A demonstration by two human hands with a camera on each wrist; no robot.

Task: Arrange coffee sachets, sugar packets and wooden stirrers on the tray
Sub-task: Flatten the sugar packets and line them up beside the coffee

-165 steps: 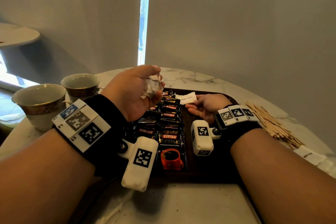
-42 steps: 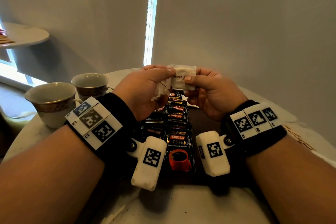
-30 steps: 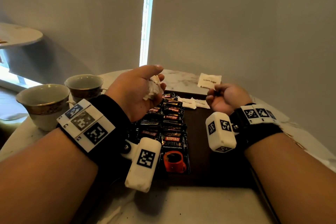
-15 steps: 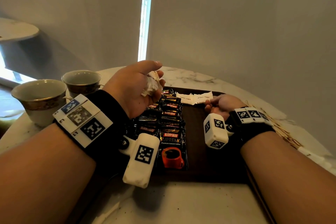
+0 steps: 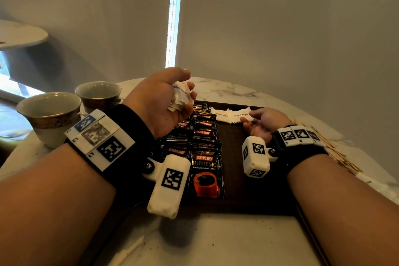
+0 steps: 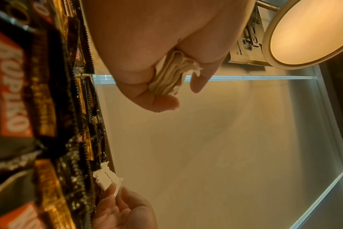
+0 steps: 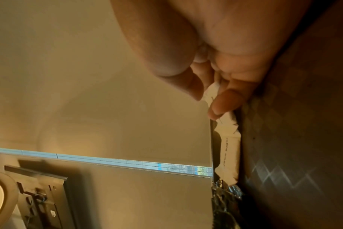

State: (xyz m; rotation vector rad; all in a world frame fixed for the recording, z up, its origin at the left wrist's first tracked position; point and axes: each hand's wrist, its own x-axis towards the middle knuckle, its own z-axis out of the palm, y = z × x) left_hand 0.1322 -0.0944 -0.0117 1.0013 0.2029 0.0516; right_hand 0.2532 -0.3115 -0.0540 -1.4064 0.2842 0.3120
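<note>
My left hand (image 5: 187, 91) hovers over the tray's left half and grips a crumpled bunch of white sugar packets (image 5: 179, 99); the left wrist view shows their edges (image 6: 171, 74) squeezed between thumb and fingers. Black coffee sachets (image 5: 204, 149) lie overlapped in rows on the dark wooden tray (image 5: 241, 164). My right hand (image 5: 245, 119) rests low at the tray's far edge, pinching the end of a sugar packet (image 5: 241, 115) that lies flat beside another packet (image 5: 221, 114). The pinch on this packet (image 7: 230, 148) shows in the right wrist view. Wooden stirrers (image 5: 336, 153) lie piled right of the tray.
Two gold-banded cups (image 5: 49, 112) (image 5: 99, 94) stand on the marble table (image 5: 216, 242) to the left of the tray. A wall rises close behind the table. The tray's right half is bare wood.
My right hand took one sugar packet from the bunch in my left hand, carried it right and down, and laid it at the tray's far edge next to the first packet.
</note>
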